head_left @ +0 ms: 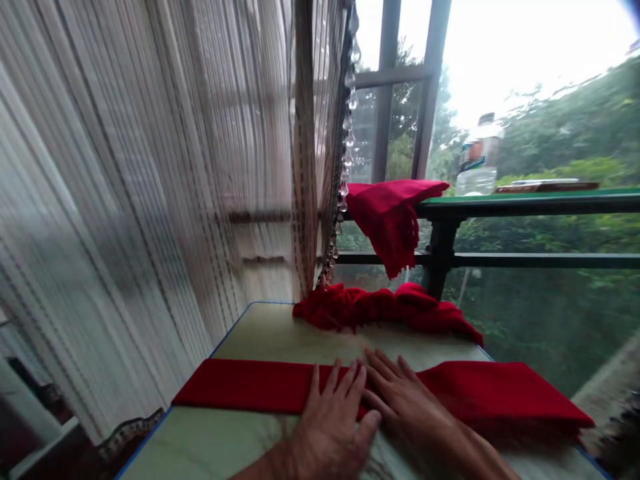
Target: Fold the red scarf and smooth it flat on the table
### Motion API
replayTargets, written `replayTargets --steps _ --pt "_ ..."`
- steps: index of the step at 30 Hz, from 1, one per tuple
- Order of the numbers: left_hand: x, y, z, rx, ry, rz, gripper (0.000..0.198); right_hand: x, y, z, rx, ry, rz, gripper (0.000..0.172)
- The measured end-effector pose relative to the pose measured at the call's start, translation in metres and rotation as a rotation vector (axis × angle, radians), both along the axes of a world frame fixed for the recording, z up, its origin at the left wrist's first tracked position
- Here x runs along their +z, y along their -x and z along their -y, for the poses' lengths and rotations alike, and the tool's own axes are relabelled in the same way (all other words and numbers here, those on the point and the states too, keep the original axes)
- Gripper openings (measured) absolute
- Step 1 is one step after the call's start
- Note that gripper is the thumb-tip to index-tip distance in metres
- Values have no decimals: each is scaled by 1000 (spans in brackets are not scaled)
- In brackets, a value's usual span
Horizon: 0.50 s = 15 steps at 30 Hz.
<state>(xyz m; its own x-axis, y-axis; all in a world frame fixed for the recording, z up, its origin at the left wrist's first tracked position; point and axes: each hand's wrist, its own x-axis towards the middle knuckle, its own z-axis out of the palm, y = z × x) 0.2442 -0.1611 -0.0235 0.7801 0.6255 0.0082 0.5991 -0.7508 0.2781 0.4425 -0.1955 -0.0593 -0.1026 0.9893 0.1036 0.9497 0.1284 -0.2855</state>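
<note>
A long red cloth [250, 385], folded into a flat strip, lies across the pale table [200, 443] and reaches past its right edge. Near the strip's middle, my left hand [336, 417] rests palm down with its fingers spread. My right hand [400, 393] lies flat beside it, fingers stretched out over the cloth, close to the left fingertips. Neither hand grips anything. At the table's far edge sits a crumpled red cloth [380, 308]. Another red cloth with fringes [387, 213] hangs over the railing behind.
A striped curtain [150, 167] with a beaded edge hangs along the left side. A dark railing [540, 205] runs behind the table, with a clear bottle [477, 177] and a flat brown item [555, 187] on its green ledge.
</note>
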Motion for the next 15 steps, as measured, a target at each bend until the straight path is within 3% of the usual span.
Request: replayTargets --steps 3,6,11,13,15 --pt "-5 21 -18 82 -68 -52 60 0 1 0 -13 31 -8 70" --pt "-10 65 -45 192 -176 -131 55 4 3 1 -18 59 -28 71" --pt "-21 174 -82 436 -240 -270 54 13 5 3 -13 90 -38 70" --pt "-20 220 -95 567 -200 -307 56 15 6 3 -15 106 -41 71" --pt "-13 258 -107 629 -269 -265 54 17 7 3 -19 105 -53 71"
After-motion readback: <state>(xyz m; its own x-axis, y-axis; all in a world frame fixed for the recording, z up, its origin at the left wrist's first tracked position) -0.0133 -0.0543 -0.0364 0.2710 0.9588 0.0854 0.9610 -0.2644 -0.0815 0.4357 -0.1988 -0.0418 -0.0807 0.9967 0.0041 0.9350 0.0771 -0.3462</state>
